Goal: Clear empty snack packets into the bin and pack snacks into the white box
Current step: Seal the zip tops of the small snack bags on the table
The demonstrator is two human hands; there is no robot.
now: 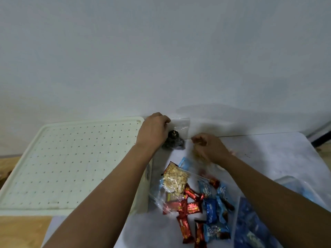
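Left hand (153, 130) curled, top of a clear bag (180, 128) of dark sweets pinched at the table's (268, 149) far edge, right hand (208, 146) blurred, fingers bent around something yellowish, grip uncertain, snack packets (202, 203) scattered near the front edge.

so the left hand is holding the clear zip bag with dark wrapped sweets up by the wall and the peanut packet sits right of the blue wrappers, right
Not quite. The head view shows the peanut packet left of the blue wrappers, not right. The rest stands: the left hand holds the clear zip bag with dark wrapped sweets by the wall.
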